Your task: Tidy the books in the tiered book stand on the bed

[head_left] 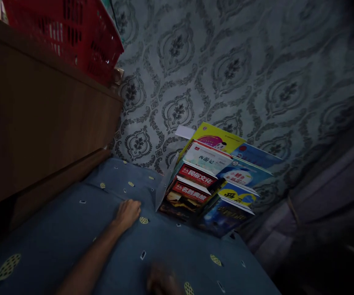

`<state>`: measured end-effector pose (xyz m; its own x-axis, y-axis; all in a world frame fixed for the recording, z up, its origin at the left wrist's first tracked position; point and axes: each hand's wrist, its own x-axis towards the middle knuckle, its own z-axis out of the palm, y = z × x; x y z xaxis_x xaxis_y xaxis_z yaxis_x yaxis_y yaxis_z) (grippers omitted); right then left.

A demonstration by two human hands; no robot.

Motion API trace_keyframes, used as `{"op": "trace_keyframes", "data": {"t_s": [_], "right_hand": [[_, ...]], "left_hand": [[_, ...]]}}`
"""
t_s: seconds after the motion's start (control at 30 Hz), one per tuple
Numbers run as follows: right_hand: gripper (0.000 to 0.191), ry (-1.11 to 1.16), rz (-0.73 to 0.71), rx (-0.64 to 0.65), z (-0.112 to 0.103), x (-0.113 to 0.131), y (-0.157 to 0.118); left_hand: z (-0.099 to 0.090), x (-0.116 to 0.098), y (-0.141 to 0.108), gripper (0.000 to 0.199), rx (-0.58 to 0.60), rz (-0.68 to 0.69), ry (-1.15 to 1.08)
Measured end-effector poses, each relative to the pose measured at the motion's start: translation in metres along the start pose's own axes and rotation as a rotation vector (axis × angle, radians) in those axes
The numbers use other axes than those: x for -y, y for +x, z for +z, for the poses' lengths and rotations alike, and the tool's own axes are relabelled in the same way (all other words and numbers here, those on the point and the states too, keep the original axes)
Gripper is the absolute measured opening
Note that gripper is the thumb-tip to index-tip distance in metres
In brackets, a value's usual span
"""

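My left hand [129,213] rests on the blue patterned bedsheet [115,246], its fingers curled into a fist, and whatever may be inside them is hidden. At the bottom edge, my right hand [163,279] is smeared by motion, so its fingers cannot be made out. Beyond both hands, several books stand in two stepped columns against the wall. At the front left is a book with a red title band [187,196]. A dark blue book [226,215] stands beside it. Behind them rise a white book [207,157] and a yellow one [220,135].
A wooden cabinet [47,106] borders the bed on the left, with a red plastic basket [72,37] on top. Patterned wallpaper [177,61] covers the wall behind the books. A pale curtain [312,196], tied with a band, hangs at the right.
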<state>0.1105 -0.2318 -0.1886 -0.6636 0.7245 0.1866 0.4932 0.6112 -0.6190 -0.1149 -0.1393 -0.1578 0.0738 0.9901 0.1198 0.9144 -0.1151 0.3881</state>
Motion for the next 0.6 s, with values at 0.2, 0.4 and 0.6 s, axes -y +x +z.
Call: {"op": "trace_keyframes", "data": {"t_s": [0.2,0.4,0.6], "right_hand": [[0.037,-0.423,-0.204,-0.475,-0.152,0.034,0.09],[0.05,-0.881,-0.239,-0.746,-0.27,0.041,0.173],[0.048,-1.068,-0.059,-0.669,-0.29,0.029,0.201]], "left_hand": [[0.002,0.003,-0.002,0.031,0.007,0.017,0.007],[0.003,0.003,-0.003,0.03,0.012,0.008,0.046],[0.006,0.006,-0.001,0.031,0.006,0.0,0.051]]}}
